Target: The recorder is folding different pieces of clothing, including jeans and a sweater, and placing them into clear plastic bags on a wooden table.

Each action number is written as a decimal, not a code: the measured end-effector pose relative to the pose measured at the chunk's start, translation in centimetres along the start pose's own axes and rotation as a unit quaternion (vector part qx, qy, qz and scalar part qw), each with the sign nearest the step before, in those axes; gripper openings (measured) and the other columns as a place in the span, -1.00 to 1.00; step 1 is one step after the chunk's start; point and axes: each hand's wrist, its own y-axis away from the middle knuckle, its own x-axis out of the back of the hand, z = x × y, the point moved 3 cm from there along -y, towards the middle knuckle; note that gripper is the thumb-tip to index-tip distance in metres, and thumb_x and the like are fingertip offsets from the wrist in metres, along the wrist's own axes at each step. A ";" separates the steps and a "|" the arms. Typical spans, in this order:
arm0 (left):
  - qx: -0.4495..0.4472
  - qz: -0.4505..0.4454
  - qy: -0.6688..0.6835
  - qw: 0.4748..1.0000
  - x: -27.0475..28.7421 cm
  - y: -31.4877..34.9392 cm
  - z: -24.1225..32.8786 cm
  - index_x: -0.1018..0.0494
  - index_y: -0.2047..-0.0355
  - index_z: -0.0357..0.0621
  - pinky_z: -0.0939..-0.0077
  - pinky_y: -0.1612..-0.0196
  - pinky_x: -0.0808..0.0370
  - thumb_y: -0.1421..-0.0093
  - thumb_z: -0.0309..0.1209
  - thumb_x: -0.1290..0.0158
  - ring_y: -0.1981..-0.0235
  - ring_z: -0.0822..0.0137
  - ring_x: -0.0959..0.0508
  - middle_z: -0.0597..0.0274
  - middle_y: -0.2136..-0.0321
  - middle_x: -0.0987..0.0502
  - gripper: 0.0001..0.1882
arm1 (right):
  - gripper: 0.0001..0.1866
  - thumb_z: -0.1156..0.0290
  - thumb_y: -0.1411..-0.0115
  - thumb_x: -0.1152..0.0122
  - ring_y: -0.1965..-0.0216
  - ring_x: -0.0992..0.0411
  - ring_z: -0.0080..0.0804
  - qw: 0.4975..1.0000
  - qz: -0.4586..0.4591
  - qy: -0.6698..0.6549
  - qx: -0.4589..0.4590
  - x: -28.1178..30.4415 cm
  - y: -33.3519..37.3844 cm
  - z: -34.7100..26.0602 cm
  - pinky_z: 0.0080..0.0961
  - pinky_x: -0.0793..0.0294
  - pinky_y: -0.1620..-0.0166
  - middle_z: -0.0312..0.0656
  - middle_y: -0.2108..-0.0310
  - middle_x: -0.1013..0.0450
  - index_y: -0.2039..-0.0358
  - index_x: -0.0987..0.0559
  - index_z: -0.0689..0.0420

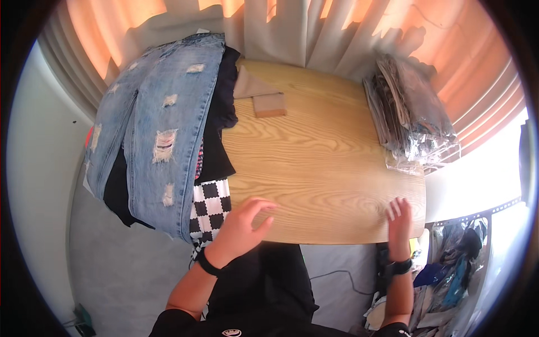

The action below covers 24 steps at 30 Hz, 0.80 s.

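Observation:
My left hand (245, 223) hovers over the near edge of the wooden table (314, 157), its fingers curved and apart from the thumb, with nothing in it. Just left of it lies a black-and-white checked cloth (210, 208). Ripped blue jeans (151, 106) are spread on top of a pile of garments, with a black garment (218, 146) showing beneath. At the table's near right corner, my right hand (399, 222) is empty, fingers stretched out. Whether it touches the wood I cannot tell.
At the far right of the table stands a stack of clear-bagged garments (412, 109). A folded brown cloth (252, 87) lies toward the back. Curtains (275, 33) hang behind the table. Low on the right, a rack (457, 269) holds bagged items; a thin black cable (342, 273) runs along the floor.

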 end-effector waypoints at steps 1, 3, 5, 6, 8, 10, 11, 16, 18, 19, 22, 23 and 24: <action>-0.036 0.037 -0.079 0.995 0.7 0.1 0.3 -0.44 0.21 -0.19 0.38 0.08 -0.43 -0.09 -0.48 -0.10 0.16 0.17 -0.50 0.11 0.24 -0.49 -0.77 | -0.58 0.29 -0.27 0.00 -0.06 -0.26 -0.33 0.999 -0.023 0.038 0.028 0.4 0.5 1.5 -0.39 -0.27 -0.08 -0.11 -0.10 -0.22 -0.09 -0.23 0.15; -0.072 0.096 -0.177 0.977 3.0 0.3 1.1 -0.45 0.24 -0.18 0.29 0.09 -0.41 -0.01 -0.52 -0.13 0.17 0.07 -0.47 0.10 0.26 -0.49 -0.74 | -0.74 0.39 -0.25 -0.05 0.08 -0.32 -0.48 0.988 -0.047 0.108 0.099 -1.9 2.7 2.0 -0.55 -0.30 0.06 -0.21 0.02 -0.29 0.09 -0.32 0.17; -0.056 0.148 -0.220 0.963 5.2 0.3 1.2 -0.43 0.26 -0.21 0.30 0.07 -0.40 0.03 -0.55 -0.14 0.16 0.07 -0.46 0.10 0.24 -0.48 -0.73 | -0.80 0.40 -0.27 -0.02 0.10 -0.32 -0.49 0.978 -0.068 0.150 0.127 -3.2 3.8 2.6 -0.58 -0.29 0.07 -0.22 0.05 -0.31 0.13 -0.33 0.16; -0.048 0.172 -0.237 0.955 6.6 0.4 1.3 -0.43 0.25 -0.23 0.32 0.04 -0.38 0.04 -0.57 -0.15 0.12 0.07 -0.45 0.09 0.20 -0.46 -0.71 | -0.86 0.40 -0.29 0.01 0.11 -0.31 -0.50 0.966 -0.091 0.186 0.152 -3.9 4.3 2.8 -0.60 -0.28 0.08 -0.23 0.09 -0.32 0.18 -0.35 0.15; -0.031 0.190 -0.291 0.937 8.7 0.2 1.0 -0.41 0.22 -0.23 0.30 0.02 -0.37 0.06 -0.56 -0.16 0.10 0.05 -0.43 0.07 0.18 -0.44 -0.66 | -0.96 0.47 -0.29 0.04 0.15 -0.30 -0.53 0.959 -0.119 0.186 0.180 -4.5 4.4 3.5 -0.61 -0.26 0.06 -0.25 0.16 -0.34 0.27 -0.36 0.13; -0.012 0.207 -0.344 0.916 10.7 0.1 0.3 -0.39 0.19 -0.23 0.27 0.01 -0.35 0.08 -0.55 -0.18 0.08 0.03 -0.41 0.05 0.16 -0.41 -0.61 | -0.96 0.56 -0.26 0.01 0.16 -0.28 -0.55 0.937 -0.181 0.191 0.228 -5.5 4.5 4.2 -0.62 -0.24 0.05 -0.25 0.20 -0.34 0.33 -0.35 0.14; 0.013 0.203 -0.380 0.902 11.5 -0.2 -0.5 -0.36 0.15 -0.23 0.26 0.01 -0.34 0.10 -0.53 -0.20 0.08 0.00 -0.39 0.02 0.14 -0.38 -0.55 | -0.92 0.62 -0.22 -0.01 0.17 -0.28 -0.56 0.946 -0.175 0.173 0.211 -6.2 5.0 4.2 -0.62 -0.23 0.03 -0.25 0.21 -0.34 0.35 -0.35 0.15; 0.047 0.184 -0.477 0.858 13.6 -2.2 -2.2 -0.32 0.11 -0.21 0.22 0.11 -0.39 0.17 -0.44 -0.26 0.16 -0.01 -0.38 -0.02 0.19 -0.32 -0.44 | -0.90 0.62 -0.21 -0.03 0.19 -0.27 -0.59 0.935 -0.172 0.209 0.229 -6.3 5.0 4.4 -0.65 -0.23 0.06 -0.26 0.23 -0.35 0.39 -0.36 0.15; 0.043 0.176 -0.491 0.852 14.2 -2.5 -2.4 -0.32 0.11 -0.21 0.21 0.15 -0.42 0.14 -0.45 -0.24 0.16 -0.03 -0.41 -0.02 0.22 -0.35 -0.46 | -0.90 0.62 -0.21 -0.04 0.21 -0.27 -0.61 0.939 -0.163 0.204 0.224 -6.2 5.1 4.3 -0.68 -0.24 0.09 -0.26 0.23 -0.35 0.40 -0.36 0.15; 0.054 0.167 -0.477 0.861 14.8 -2.6 -2.7 -0.33 0.12 -0.20 0.18 0.18 -0.43 0.12 -0.45 -0.21 0.20 -0.04 -0.44 -0.03 0.23 -0.36 -0.49 | -0.90 0.63 -0.20 -0.06 0.24 -0.27 -0.64 0.942 -0.165 0.196 0.216 -6.2 5.2 4.2 -0.71 -0.25 0.14 -0.27 0.24 -0.35 0.41 -0.36 0.15; 0.074 0.178 -0.458 0.868 15.6 -3.2 -3.1 -0.34 0.11 -0.20 0.14 0.24 -0.46 0.07 -0.45 -0.15 0.27 -0.06 -0.49 -0.03 0.25 -0.40 -0.54 | -0.89 0.63 -0.19 -0.07 0.30 -0.27 -0.68 0.944 -0.167 0.191 0.211 -6.2 5.3 4.2 -0.74 -0.26 0.21 -0.28 0.26 -0.36 0.41 -0.36 0.15; 0.083 0.195 -0.454 0.865 15.9 -3.4 -3.3 -0.34 0.11 -0.19 0.13 0.27 -0.47 0.04 -0.44 -0.12 0.31 -0.08 -0.51 -0.03 0.27 -0.42 -0.57 | -0.89 0.64 -0.18 -0.08 0.33 -0.27 -0.69 0.943 -0.169 0.196 0.211 -6.2 5.3 4.1 -0.75 -0.26 0.25 -0.28 0.27 -0.36 0.41 -0.36 0.15; 0.084 0.196 -0.454 0.865 15.8 -3.6 -3.2 -0.34 0.11 -0.19 0.13 0.27 -0.47 0.04 -0.44 -0.12 0.31 -0.08 -0.51 -0.03 0.27 -0.42 -0.57 | -0.89 0.64 -0.18 -0.08 0.33 -0.27 -0.69 0.943 -0.170 0.195 0.211 -6.2 5.3 4.2 -0.75 -0.26 0.25 -0.28 0.27 -0.36 0.41 -0.36 0.15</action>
